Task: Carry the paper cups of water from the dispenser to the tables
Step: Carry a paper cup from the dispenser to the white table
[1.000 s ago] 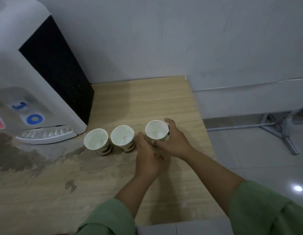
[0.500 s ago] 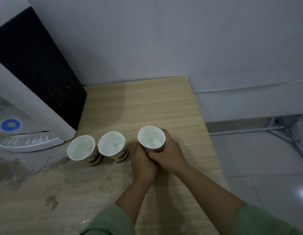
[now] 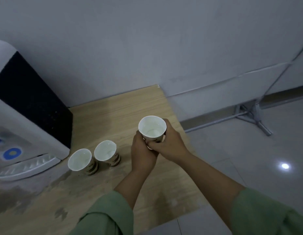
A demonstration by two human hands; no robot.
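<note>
Your cups (image 3: pixel 152 128) are white inside, brown-striped outside. Counter (image 3: pixel 116 112) is light woodgrain with dark blotches. Dispenser (image 3: pixel 28 112) is white, with black side panel and blue button. Sleeves (image 3: pixel 105 217) green.

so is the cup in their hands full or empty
Partly full: the held cup shows a pale water surface well below its rim. Left hand and right hand wrap its lower half, keeping it roughly upright.

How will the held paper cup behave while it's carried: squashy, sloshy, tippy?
The held paper cup likely has thin walls, so a hard squeeze from the left hand and right hand could buckle it. Water shows inside, so it probably sloshes if jolted. Its wide mouth over a narrower base suggests it tips easily.
</note>
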